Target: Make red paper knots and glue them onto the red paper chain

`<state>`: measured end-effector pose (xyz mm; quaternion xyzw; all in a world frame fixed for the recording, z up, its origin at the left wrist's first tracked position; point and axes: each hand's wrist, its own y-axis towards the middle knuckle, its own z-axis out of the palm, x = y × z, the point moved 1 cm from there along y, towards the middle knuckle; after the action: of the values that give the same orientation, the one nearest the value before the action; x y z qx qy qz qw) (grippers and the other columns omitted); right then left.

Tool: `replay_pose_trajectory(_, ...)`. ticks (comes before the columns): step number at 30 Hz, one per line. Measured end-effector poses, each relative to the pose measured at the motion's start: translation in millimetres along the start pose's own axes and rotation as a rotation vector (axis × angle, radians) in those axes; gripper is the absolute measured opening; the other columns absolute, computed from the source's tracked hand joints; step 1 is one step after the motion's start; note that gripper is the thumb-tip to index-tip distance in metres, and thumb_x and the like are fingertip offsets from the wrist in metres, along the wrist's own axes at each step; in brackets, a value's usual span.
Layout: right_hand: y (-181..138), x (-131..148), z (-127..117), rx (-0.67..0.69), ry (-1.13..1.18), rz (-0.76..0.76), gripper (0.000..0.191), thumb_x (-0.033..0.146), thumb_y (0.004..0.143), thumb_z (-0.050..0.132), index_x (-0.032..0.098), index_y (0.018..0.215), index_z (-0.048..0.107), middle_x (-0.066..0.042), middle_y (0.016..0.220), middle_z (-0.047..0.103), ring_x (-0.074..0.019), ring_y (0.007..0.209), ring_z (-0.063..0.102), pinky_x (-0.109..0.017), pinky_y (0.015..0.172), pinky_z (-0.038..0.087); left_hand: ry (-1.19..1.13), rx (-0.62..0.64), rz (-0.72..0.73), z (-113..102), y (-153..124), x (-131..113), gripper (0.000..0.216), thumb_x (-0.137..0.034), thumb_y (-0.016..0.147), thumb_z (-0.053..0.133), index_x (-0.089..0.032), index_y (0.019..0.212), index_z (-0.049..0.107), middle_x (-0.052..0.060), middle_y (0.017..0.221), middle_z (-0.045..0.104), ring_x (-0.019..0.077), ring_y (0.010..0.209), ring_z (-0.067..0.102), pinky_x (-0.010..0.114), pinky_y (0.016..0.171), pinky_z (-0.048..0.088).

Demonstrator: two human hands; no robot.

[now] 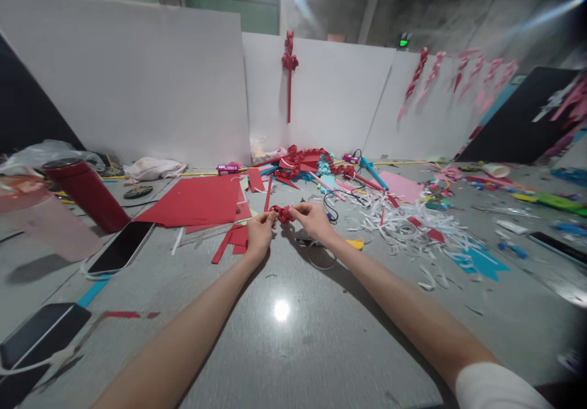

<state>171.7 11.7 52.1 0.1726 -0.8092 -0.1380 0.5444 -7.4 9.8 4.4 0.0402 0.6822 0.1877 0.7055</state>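
Note:
Both my arms reach out over the grey table (pixel 293 335). My left hand (pixel 259 233) and my right hand (pixel 312 218) pinch a small folded red paper piece (pixel 283 213) between them, held just above the tabletop. Fingers of both hands are closed on it. A flat red paper sheet (pixel 195 201) lies just left of my hands, with red paper strips (pixel 232 241) beside my left hand. A ring of clear tape (pixel 321 255) and a yellow scrap (pixel 355 244) lie under and beside my right wrist.
A red tumbler (pixel 87 194) and a phone (pixel 121 247) lie at left, another dark device (pixel 39 335) at the near left. White paper shreds (pixel 403 225), pink paper (pixel 398 186) and red bows (pixel 307 159) fill the back right. White boards (pixel 137 79) wall the back.

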Motion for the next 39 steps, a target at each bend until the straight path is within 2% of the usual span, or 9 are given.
replay_pose_trajectory(4,-1.2,-2.1,3.3,0.019,0.017,-0.002,0.035,0.047,0.087,0.068,0.014,0.083,0.078,-0.008,0.079,0.078,-0.0194,0.068,0.069,-0.028,0.063,0.049,-0.052,0.079,0.026,7.7,-4.5,-5.2,0.043,-0.055,0.09,0.064,-0.014,0.088,0.077,0.005,0.072,0.071,0.0145,0.059,0.06,0.025,0.057,0.048)
replay_pose_trajectory(7,-2.3,-2.6,5.3,0.04,0.028,-0.003,0.034,0.046,0.088,0.068,0.015,0.084,0.079,-0.009,0.081,0.079,-0.0205,0.071,0.071,-0.028,0.065,0.052,-0.042,0.106,0.073,10.3,-8.3,-12.2,0.038,-0.052,0.089,0.069,-0.015,0.085,0.077,0.005,0.075,0.073,0.0157,0.063,0.062,0.026,0.062,0.049)
replay_pose_trajectory(12,-3.0,-1.9,6.9,0.066,0.014,-0.006,0.03,0.042,0.089,0.068,0.015,0.085,0.08,-0.009,0.081,0.08,-0.0217,0.072,0.073,-0.029,0.067,0.055,0.012,0.119,0.096,10.0,-11.2,-20.6,0.031,-0.046,0.086,0.073,-0.016,0.082,0.077,0.008,0.08,0.076,0.0193,0.071,0.067,0.03,0.069,0.052)
replay_pose_trajectory(16,-3.8,0.3,4.8,0.068,-0.036,-0.024,0.028,0.041,0.09,0.067,0.017,0.085,0.08,-0.008,0.079,0.08,-0.0222,0.073,0.073,-0.029,0.067,0.053,0.015,0.131,0.097,11.4,-12.0,-22.9,0.031,-0.045,0.085,0.074,-0.015,0.079,0.077,0.009,0.079,0.076,0.0206,0.072,0.068,0.03,0.069,0.052)
replay_pose_trajectory(23,-3.8,6.7,-5.9,-0.004,-0.218,-0.158,0.018,0.029,0.093,0.066,0.019,0.087,0.08,-0.008,0.086,0.079,-0.0221,0.079,0.067,-0.033,0.079,0.048,0.072,0.077,0.115,8.3,-11.2,-19.9,0.027,-0.04,0.087,0.07,-0.016,0.08,0.078,0.009,0.081,0.077,0.0213,0.075,0.068,0.032,0.075,0.052)
replay_pose_trajectory(32,-3.1,13.4,-3.1,0.138,-0.225,-0.165,0.017,0.027,0.094,0.065,0.019,0.096,0.08,-0.006,0.088,0.08,-0.0203,0.078,0.072,-0.03,0.074,0.05,0.057,0.081,0.115,8.3,-10.1,-16.3,0.026,-0.04,0.085,0.072,-0.016,0.079,0.078,0.008,0.081,0.078,0.0224,0.077,0.069,0.032,0.075,0.052)
replay_pose_trajectory(39,-1.6,7.6,-0.6,0.131,-0.227,-0.087,0.014,0.026,0.091,0.068,0.018,0.088,0.079,-0.006,0.083,0.08,-0.0193,0.074,0.07,-0.029,0.07,0.047,0.062,0.096,0.106,9.0,-11.6,-18.5,0.022,-0.038,0.083,0.074,-0.017,0.079,0.078,0.009,0.081,0.078,0.0231,0.078,0.069,0.032,0.073,0.051)
